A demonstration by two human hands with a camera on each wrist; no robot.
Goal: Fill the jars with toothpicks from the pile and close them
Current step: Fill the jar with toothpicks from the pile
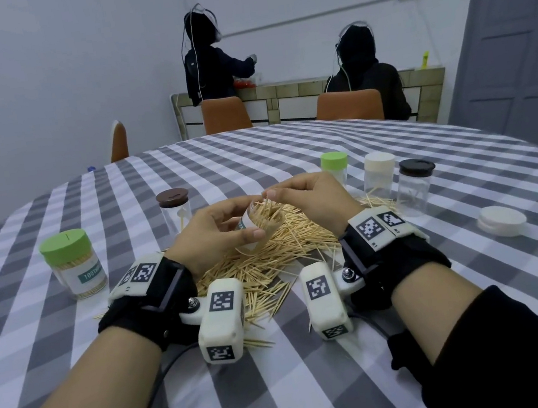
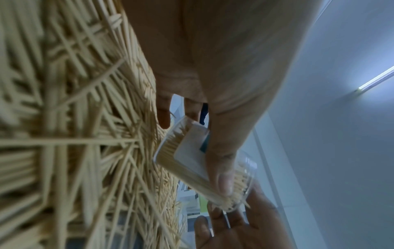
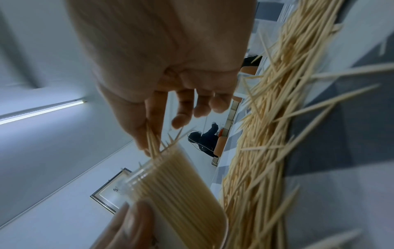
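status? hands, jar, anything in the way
Left hand grips open jar, tilted, nearly full. Right hand pinches toothpicks at its mouth. White lid off, lying right. Nothing in the way.

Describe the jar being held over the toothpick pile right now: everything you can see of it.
The jar is clear plastic, cylindrical, with a white label edged in teal. It has no lid on and is tilted, mouth toward the right hand. The left hand grips its body, thumb across the label. It looks nearly full of toothpicks packed lengthwise, tips poking past the rim. The right hand's fingertips pinch a few toothpicks at the mouth. It is held above the loose pile.
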